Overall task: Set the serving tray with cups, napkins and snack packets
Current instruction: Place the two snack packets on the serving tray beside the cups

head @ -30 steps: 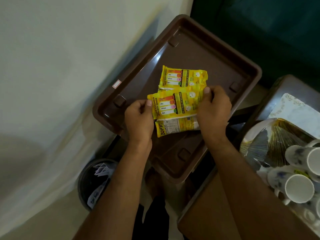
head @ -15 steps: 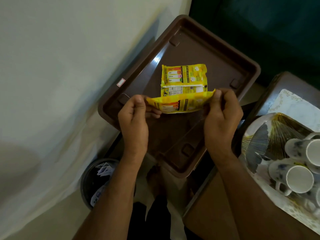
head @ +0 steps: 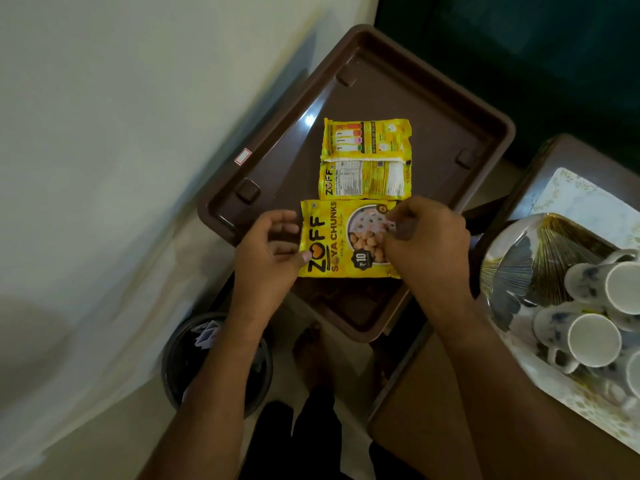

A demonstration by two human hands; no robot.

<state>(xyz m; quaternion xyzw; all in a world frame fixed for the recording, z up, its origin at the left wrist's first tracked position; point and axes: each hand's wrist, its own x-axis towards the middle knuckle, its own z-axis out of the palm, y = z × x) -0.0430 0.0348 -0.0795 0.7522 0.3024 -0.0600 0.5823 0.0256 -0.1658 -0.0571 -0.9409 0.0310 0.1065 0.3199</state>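
Note:
A brown plastic serving tray [head: 464, 109] lies ahead of me. One yellow snack packet [head: 365, 157] rests back side up in its middle. A second yellow snack packet [head: 341, 237], front side up, lies just nearer to me. My left hand [head: 268, 251] touches that packet's left edge with the thumb, fingers loosely curled. My right hand [head: 426, 237] pinches the packet's right end. White cups with blue flowers [head: 595, 337] lie on their sides on a patterned plate [head: 512, 265] at the right.
A white wall [head: 121, 133] runs along the left. A dark waste bin [head: 194, 368] with paper scraps stands on the floor below the tray. A brown side table [head: 571, 157] with a white mat [head: 588, 202] carries the plate of cups.
The near packet was lifted by both hands, turned over and now lies front side up below the first packet. My left hand has loosened its hold.

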